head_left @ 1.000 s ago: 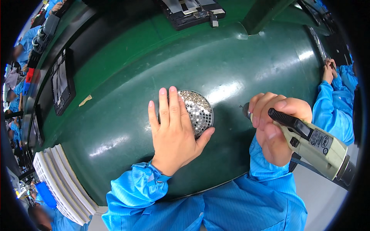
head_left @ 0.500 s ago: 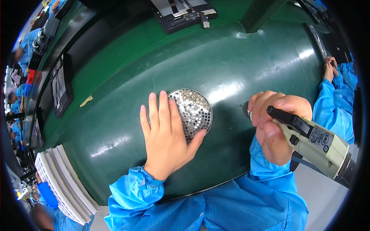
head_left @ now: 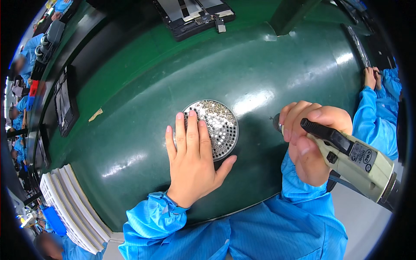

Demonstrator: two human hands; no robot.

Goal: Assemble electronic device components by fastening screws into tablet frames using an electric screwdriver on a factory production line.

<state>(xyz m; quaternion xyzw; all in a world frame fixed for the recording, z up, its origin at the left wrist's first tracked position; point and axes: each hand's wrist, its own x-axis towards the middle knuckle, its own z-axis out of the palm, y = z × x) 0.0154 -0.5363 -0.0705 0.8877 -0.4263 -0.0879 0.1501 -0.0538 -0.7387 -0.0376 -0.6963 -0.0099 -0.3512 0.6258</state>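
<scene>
My left hand (head_left: 193, 158) lies flat, fingers apart, on the left part of a round perforated metal screw tray (head_left: 219, 123) on the green table (head_left: 130, 130). The tray's holes carry several small screws. My right hand (head_left: 310, 138) grips a beige electric screwdriver (head_left: 359, 162), held right of the tray with its bit end pointing left and down toward the table. Both forearms wear blue sleeves.
A black fixture with grey parts (head_left: 193, 13) sits at the far edge. Another black fixture (head_left: 65, 102) lies at the left. White stacked trays (head_left: 71, 208) stand at the lower left. Another person's hands and blue sleeve (head_left: 375, 93) work at the right.
My left hand has slid left and back a little over the tray, uncovering more of it. The right hand with the screwdriver has stayed almost still.
</scene>
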